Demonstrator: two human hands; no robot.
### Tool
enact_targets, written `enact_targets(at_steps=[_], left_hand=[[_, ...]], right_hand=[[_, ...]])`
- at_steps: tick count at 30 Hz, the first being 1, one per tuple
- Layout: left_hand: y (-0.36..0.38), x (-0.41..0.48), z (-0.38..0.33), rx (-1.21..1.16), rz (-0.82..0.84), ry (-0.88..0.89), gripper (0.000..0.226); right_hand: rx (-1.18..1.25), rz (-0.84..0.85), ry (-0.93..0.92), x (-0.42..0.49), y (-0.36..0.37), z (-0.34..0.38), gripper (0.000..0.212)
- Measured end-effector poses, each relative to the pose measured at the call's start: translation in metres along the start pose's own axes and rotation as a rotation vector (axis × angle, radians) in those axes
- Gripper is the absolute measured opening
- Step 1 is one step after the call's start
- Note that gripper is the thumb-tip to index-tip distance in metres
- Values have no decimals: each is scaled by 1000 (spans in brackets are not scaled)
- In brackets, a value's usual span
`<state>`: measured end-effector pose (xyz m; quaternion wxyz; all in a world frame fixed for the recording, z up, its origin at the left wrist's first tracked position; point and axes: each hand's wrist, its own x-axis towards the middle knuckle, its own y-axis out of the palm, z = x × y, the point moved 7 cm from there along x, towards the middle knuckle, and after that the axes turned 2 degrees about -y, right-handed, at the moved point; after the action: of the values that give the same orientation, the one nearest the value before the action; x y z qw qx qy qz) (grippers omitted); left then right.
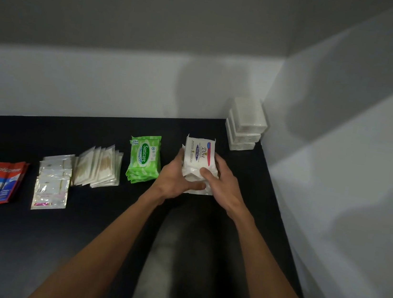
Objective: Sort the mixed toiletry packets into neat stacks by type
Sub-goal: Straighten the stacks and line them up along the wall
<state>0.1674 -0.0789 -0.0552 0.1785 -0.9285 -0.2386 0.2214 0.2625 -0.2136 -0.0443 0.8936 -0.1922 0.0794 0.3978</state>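
Observation:
A stack of white Dove soap packets (198, 155) rests on the black table (79, 233) right of centre. My left hand (177, 179) presses its left side and my right hand (219, 179) clasps its right side and front. To the left lie green Sanicare wipe packs (143, 158), a fanned row of cotton-swab sachets (99, 168), clear sachets (52, 185) and red Colgate sachets (2, 183), each group apart from the others.
Three stacked clear plastic boxes (244, 125) stand in the back right corner against the white walls. The table's right edge runs close beside my right forearm. The table's front edge is near the bottom of the view.

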Motion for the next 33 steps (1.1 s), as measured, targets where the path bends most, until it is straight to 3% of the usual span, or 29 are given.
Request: enact_targets(at_steps=[4, 9, 12, 17, 26, 33], left_hand=[[-6, 5, -6, 26, -25, 18, 100], [-8, 3, -7, 84, -19, 54, 102], [-7, -1, -7, 125, -58, 82, 103], [0, -4, -11, 172, -97, 82, 82], [1, -3, -8, 228, -45, 60, 87], [-4, -3, -7, 186, -23, 88, 91]], right_hand=[[-67, -42, -8, 3, 1, 1, 67], [-94, -32, -8, 3, 1, 0, 68], [-115, -6, 9, 2, 1, 0, 81], [-259, 26, -112, -2, 10, 4, 96], [-279, -73, -158, -6, 1, 0, 73], [-228, -37, -135, -7, 0, -1, 78]])
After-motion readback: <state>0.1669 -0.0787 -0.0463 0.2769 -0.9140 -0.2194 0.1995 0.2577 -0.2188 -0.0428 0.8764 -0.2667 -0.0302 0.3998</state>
